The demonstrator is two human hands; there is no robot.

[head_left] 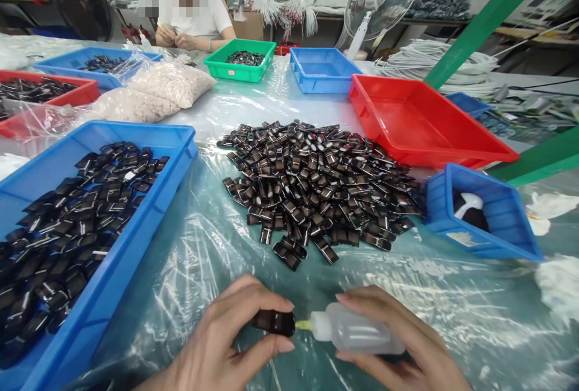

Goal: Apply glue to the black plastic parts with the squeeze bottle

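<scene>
Between the thumb and fingers of my left hand (226, 324) is a small glossy black plastic casing (277, 323). My right hand (398, 330) grips a translucent squeeze bottle (357, 329) lying on its side, its white cap and thin yellowish tip (304, 324) pointing left. That tip meets or nearly meets the right end of the casing; actual contact is hard to make out. Just beyond both hands lies a big heap of similar black casings (312, 192) on the plastic-covered table (190, 282).
At left stands a blue tray (149, 216) of black pieces. A red tray (425, 119) and small blue bin (488, 216) are at right. Farther back are a green tray (239, 71), a blue tray (323, 80), bags of pale pieces (172, 83) and a seated person (194, 20).
</scene>
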